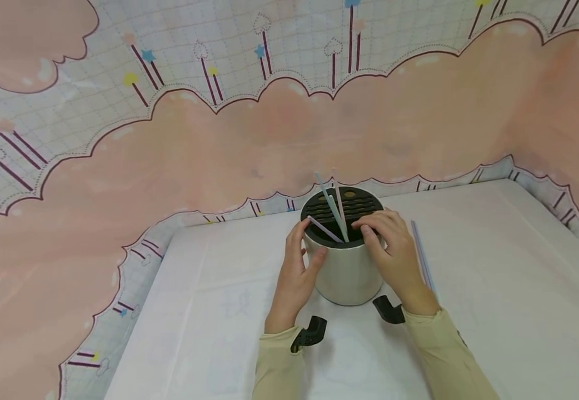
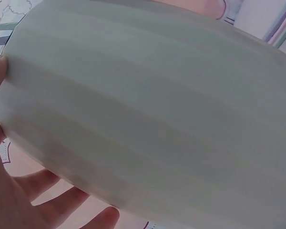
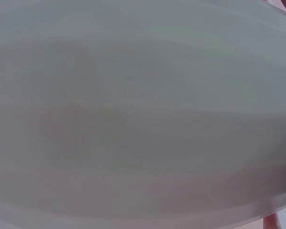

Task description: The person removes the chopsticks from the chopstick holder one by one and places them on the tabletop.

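A round, pale grey-white holder (image 1: 350,278) with a black slotted top stands upright on the table. Several thin straws lean in its front opening: a pale green straw (image 1: 337,210), a pinkish one (image 1: 339,199) and a light purple one (image 1: 323,228). My left hand (image 1: 297,272) holds the holder's left side, fingers at the rim and thumb on the front wall. Over the right rim curl the fingers of my right hand (image 1: 394,253), their tips at the opening. In the left wrist view the holder's wall (image 2: 148,109) fills most of the picture; likewise the wall (image 3: 133,119) in the right wrist view.
Bluish-purple straws (image 1: 422,258) lie on the white table (image 1: 219,311) just right of my right hand. A patterned pink backdrop (image 1: 289,133) rises behind the table's far edge. Black wrist mounts (image 1: 310,332) stick out from both sleeves.
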`<state>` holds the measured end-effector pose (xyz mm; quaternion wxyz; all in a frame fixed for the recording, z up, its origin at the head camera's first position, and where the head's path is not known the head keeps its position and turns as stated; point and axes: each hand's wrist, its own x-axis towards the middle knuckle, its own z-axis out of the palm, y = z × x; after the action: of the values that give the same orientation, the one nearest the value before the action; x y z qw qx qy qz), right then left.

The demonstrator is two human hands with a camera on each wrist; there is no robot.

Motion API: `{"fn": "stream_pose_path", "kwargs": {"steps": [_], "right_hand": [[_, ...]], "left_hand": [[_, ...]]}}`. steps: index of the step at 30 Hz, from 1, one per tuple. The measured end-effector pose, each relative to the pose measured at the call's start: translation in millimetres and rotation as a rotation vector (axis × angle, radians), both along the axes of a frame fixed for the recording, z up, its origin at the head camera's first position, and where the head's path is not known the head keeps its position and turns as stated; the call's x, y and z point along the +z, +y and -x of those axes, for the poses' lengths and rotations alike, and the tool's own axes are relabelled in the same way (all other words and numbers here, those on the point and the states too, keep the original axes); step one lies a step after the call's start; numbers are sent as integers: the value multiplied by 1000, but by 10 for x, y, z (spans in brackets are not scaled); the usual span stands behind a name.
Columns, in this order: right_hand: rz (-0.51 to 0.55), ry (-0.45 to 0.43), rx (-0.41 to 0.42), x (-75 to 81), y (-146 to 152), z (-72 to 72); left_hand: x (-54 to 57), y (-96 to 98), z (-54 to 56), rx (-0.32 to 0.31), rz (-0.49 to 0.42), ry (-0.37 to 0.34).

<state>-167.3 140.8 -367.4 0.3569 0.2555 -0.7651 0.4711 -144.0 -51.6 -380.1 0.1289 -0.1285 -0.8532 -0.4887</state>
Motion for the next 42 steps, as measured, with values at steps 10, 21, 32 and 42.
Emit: {"fn": "stream_pose_path", "kwargs": {"steps": [10,21,32,42], "right_hand": [[-63,2,-45,28,-75,-34],[-178,2,-203,154,-167,-170],[-231,-82,-162,205,-191,-222],[-251,-60,-65,240,-129,-202]], "left_hand": [[-22,-36,-22,3,-17,4],[4,-18,14,-35,-12,19],[24,-32,31,-37,-8,9],[18,-60,44,-40,-8,13]]}}
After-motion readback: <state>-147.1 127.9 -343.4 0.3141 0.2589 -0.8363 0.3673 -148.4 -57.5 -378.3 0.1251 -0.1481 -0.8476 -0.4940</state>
